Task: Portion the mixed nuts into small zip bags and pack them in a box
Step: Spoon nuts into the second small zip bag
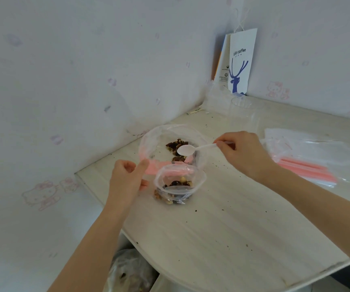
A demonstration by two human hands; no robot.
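Two hands: both at work over the table (212,218), neither idle.
Right hand (243,152): fingertips pinched on the handle end of the white spoon (185,150).
Spoon: one, bowl empty, hovering over the mouth of the large bag, just above the nuts.
Left hand (127,178): thumb and curled fingers clamped on a pink zip rim, seemingly that of the large bag (153,140), close beside the small bag's mouth.
Large bag: one, lying open near the wall corner, with only a thin scatter of mixed nuts (177,144) inside.
Small bag (178,184): one, standing open just in front of the large bag, nuts covering its bottom.
Step in hand: probably scooping another spoonful across.
Doing it well: dip low under the pile, lift level, and tip only once well inside the small bag's mouth. Hold the rim wide with the left hand. Avoid overfilling, for a clean zip closure.
Risk: soft film and a mouth apt to slump, with crumbs already dotted over the table.
Empty bags (308,163): one flat stack at the right, too overlapped to count.
Clear cup (243,108): at least one at the back, faint.
Paper coffee bag (241,62): one, propped in the corner.
Box: none in view.
Progress: early, judging by one portion started and none sealed in sight.
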